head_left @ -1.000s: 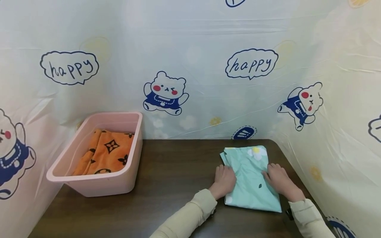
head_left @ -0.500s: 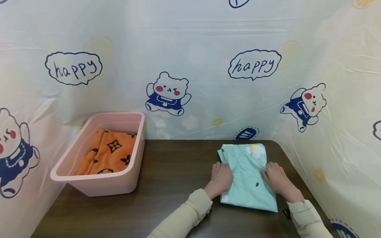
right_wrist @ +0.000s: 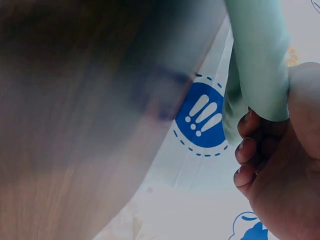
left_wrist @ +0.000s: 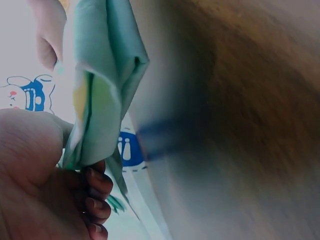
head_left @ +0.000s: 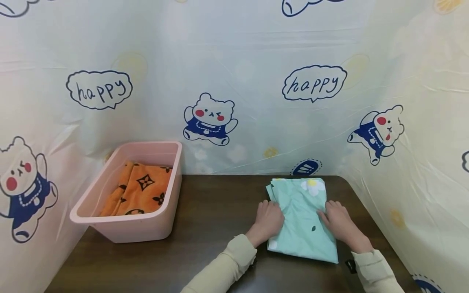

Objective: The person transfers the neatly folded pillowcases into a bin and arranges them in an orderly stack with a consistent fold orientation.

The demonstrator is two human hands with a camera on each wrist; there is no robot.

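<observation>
A folded mint-green cloth (head_left: 302, 234) with white daisies and yellow centres lies between both hands at the right side of the table. My left hand (head_left: 269, 219) grips its left edge, and my right hand (head_left: 338, 219) grips the right edge. Seen from the left wrist, the fingers (left_wrist: 99, 207) curl beneath the layered fold of the cloth (left_wrist: 102, 100). The right wrist view has curled fingers (right_wrist: 245, 150) under the other edge of the cloth (right_wrist: 262, 60), thumb against its side. Whether its underside touches the table cannot be told.
A pink plastic bin (head_left: 126, 219) stands at the left of the dark wooden table (head_left: 216, 219). Inside it lies a folded orange cloth (head_left: 146, 189) with black motifs. A pale printed sheet (head_left: 253, 53) with bears hangs behind the table and along its sides.
Both hands have moved slightly left over the table, carrying the mint-green cloth along in their grip. The head view has shifted a little; the bin and orange cloth stay in place.
</observation>
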